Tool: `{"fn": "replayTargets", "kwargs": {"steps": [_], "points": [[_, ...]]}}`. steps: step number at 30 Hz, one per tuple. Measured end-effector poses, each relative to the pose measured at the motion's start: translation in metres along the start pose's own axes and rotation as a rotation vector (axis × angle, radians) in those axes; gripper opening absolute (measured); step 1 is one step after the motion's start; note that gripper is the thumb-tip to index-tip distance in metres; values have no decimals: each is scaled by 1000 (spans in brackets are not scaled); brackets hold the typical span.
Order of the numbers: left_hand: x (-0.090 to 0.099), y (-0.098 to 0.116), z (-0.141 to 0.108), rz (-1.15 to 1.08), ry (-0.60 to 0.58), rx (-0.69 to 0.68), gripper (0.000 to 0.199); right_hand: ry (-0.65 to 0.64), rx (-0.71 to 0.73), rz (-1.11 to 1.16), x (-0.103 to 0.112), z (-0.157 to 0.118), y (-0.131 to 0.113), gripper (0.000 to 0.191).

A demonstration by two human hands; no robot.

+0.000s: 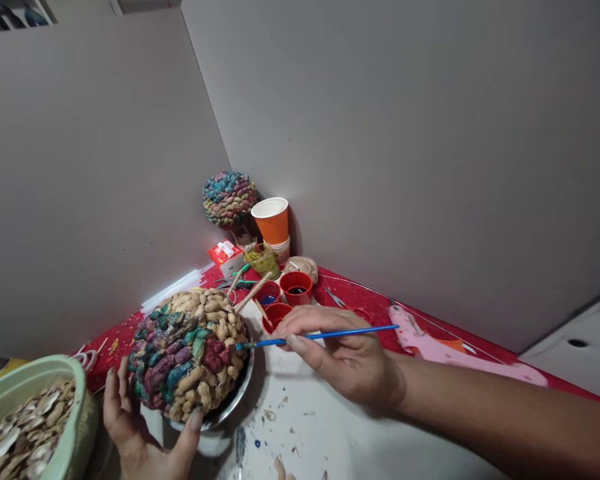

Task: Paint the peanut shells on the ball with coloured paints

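Note:
A ball covered in peanut shells (187, 353) rests in a metal bowl (240, 400); part of it is painted purple, blue, green and dark red, the rest is bare tan. My left hand (147, 430) holds the ball from the lower left, thumb at its bottom and fingers on its left side. Between the fingers and thumb of my right hand (340, 353) is a thin blue paintbrush (350, 332), its tip touching or very near the ball's right side by the dark red shells. Beyond that hand stand red cups of paint (297, 288), one partly hidden.
A green basin (75, 407) of shells stands at the lower left. At the back are a painted shell tree (230, 199), an orange cup (271, 223), a glass jar (263, 260) and twine (301, 268). Scissors (336, 298) and a pink cut-out (460, 353) lie toward the right.

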State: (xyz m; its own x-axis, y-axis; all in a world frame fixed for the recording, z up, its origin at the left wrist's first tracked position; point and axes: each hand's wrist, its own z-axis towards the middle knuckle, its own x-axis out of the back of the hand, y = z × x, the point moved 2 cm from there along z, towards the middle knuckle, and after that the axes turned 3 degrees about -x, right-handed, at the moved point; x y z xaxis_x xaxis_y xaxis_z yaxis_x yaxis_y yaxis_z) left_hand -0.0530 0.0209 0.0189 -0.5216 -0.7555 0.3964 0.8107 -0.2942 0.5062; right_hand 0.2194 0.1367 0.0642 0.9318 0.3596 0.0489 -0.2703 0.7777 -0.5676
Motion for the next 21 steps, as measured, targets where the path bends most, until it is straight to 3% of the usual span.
{"fn": "replayTargets", "kwargs": {"steps": [7,12,17,19,21], "points": [[-1,-4,-1,-16,-6,8,116,7,-3,-16,1,-1,-1,15],[1,5,-4,8,-3,7,113,-15,-32,-35,1,-3,-1,16],[3,12,-4,-153,109,-105,103,-56,-54,-38,2,-2,-3,19],[5,9,-4,-260,209,-102,94,-66,-55,-29,2,-3,-3,21],[7,6,-5,-301,282,-58,63,-68,-56,-30,2,-4,-2,23]]}}
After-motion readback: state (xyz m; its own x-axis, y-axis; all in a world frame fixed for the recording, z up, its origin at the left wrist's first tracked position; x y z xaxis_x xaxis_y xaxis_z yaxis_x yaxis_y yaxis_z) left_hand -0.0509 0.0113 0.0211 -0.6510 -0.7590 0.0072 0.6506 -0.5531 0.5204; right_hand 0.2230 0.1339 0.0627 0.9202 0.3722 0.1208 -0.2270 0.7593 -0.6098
